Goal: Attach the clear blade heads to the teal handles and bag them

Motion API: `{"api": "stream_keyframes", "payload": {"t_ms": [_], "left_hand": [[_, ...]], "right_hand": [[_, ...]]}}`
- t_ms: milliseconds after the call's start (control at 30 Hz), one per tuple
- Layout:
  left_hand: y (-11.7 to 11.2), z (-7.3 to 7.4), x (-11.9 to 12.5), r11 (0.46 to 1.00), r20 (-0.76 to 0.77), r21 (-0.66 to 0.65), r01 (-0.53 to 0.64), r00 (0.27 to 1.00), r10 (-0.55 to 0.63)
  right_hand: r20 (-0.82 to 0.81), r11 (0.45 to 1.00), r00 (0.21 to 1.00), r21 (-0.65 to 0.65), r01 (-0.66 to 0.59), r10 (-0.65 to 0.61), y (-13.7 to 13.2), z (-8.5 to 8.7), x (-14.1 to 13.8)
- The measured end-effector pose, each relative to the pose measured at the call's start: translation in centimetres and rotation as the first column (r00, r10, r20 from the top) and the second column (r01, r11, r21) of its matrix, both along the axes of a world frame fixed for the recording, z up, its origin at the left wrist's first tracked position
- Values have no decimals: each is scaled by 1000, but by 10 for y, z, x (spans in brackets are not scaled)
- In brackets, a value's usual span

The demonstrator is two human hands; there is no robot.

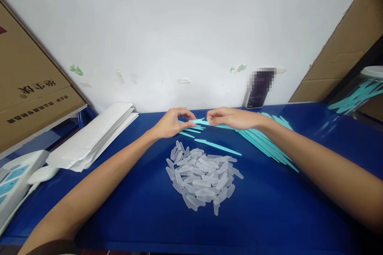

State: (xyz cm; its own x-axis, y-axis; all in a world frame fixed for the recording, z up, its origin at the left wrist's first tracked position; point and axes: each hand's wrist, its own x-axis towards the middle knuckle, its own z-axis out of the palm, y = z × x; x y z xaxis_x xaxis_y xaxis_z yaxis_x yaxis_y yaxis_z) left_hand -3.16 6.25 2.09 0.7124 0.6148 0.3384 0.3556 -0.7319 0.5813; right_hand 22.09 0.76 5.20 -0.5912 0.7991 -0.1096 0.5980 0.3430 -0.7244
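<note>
My left hand (175,122) pinches a small translucent plastic cap (196,121) at the head of a turquoise eyebrow razor (205,122). Closed around that razor's handle is my right hand (229,117); the fingers hide part of it. Several other razors (187,134) lie under and beside my left fingers. A single razor (218,147) rests just in front of both hands. Nearer to me spreads a loose heap of translucent caps (206,175). Beneath my right wrist and forearm lies a fanned pile of turquoise razors (263,143).
White padded envelopes (92,135) are stacked at left, near a white device (20,175). A phone (257,89) leans against the wall. Cardboard (36,75) stands at left, and a clear jar of razors (362,91) at far right. All sits on a blue table (134,215).
</note>
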Motion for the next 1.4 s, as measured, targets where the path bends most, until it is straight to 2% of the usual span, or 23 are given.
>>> {"api": "stream_keyframes", "payload": {"t_ms": [100, 200, 267, 367, 433, 567, 600, 667, 733, 800, 967, 1167, 1400], "left_hand": [[1, -1, 1, 988, -123, 147, 37, 992, -19], [11, -1, -8, 947, -267, 319, 45, 963, 44], [22, -3, -18, 933, -323, 359, 12, 940, 112], [38, -8, -33, 946, -371, 321, -41, 914, 165], [44, -11, -38, 960, -385, 277, -46, 910, 155], [31, -1, -31, 978, -331, 209, -20, 939, 90], [23, 3, -27, 985, -336, 173, 9, 940, 50], [5, 13, -16, 989, -411, 50, 139, 906, -106], [-10, 19, -7, 963, -456, -49, 267, 851, -259], [-21, 21, 0, 942, -468, -93, 323, 821, -328], [-28, 12, 7, 950, -496, -27, 311, 821, -283], [-29, 0, 13, 932, -452, 9, 362, 833, -319], [-23, -5, 12, 950, -436, -72, 303, 847, -303]], "right_hand": [[53, 998, 999, 65, -1, -3, -2, -4, -8], [167, 985, 983, 164, 54, -81, -2, -7, -10], [295, 991, 952, 120, 53, -87, -1, -8, -8], [484, 997, 874, -82, 4, 37, -1, -8, -4], [510, 985, 852, -170, -31, 115, 0, -9, -2], [498, 981, 856, -188, -49, 138, 5, -12, 2], [503, 982, 854, -184, -47, 135, 6, -13, 3], [512, 983, 849, -178, -47, 133, 8, -14, 6], [529, 984, 839, -170, -48, 132, 8, -15, 8], [551, 987, 825, -158, -44, 124, 7, -14, 10], [544, 989, 832, -141, -34, 106, 4, -7, 11], [518, 995, 853, -95, -20, 66, 5, -2, 18], [480, 991, 873, -129, -25, 84, 5, -3, 23]]}}
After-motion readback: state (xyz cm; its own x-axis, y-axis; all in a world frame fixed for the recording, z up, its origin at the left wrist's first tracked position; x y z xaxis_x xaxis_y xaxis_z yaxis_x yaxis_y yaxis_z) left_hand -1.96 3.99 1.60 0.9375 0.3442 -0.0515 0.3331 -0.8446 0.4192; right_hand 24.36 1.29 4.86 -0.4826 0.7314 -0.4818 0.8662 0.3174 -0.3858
